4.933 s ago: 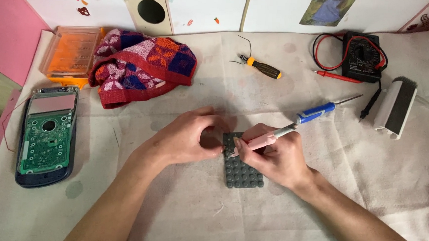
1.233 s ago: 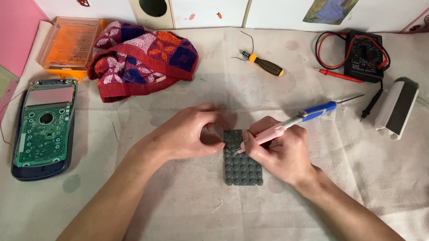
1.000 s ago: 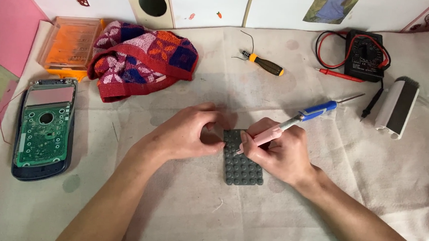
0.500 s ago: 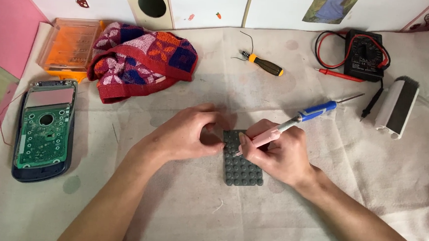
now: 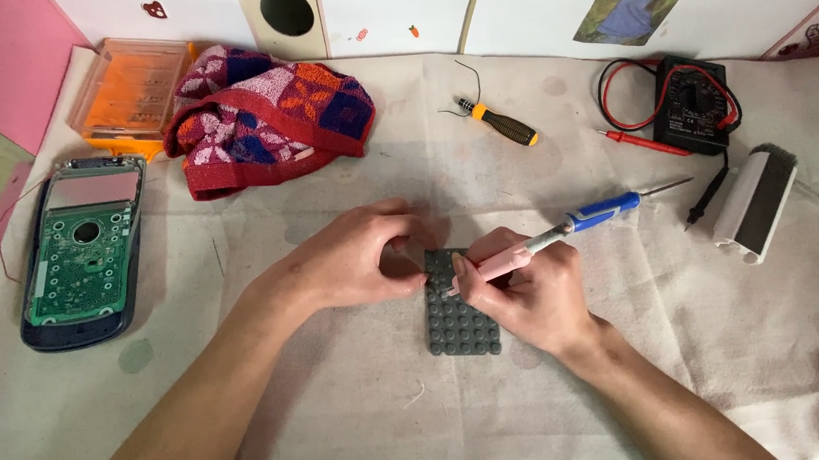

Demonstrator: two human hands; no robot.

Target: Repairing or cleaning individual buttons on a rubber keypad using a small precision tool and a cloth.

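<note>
At a cloth-covered surface (image 5: 610, 365), your left hand (image 5: 356, 255) presses its curled fingertips on the upper left edge of a grey rubber keypad (image 5: 461, 309), which lies flat at the middle of the cloth between both hands. Your right hand (image 5: 534, 290) is closed around a pink pen-shaped tool (image 5: 502, 264), its tip lowered to the top of the keypad just beside your left fingertips. Behind that hand, a blue-handled screwdriver (image 5: 605, 209) rests on the cloth, its shaft pointing up and to the right. An opened calculator (image 5: 84, 253) with its green circuit board exposed lies at the far left, well apart from the keypad. Beyond your hands sit an orange plastic case (image 5: 129, 85), a crumpled patterned towel (image 5: 265, 117), a small orange-and-black screwdriver (image 5: 501, 122), a black multimeter (image 5: 687, 100) with red leads, and a white brush (image 5: 757, 204).
</note>
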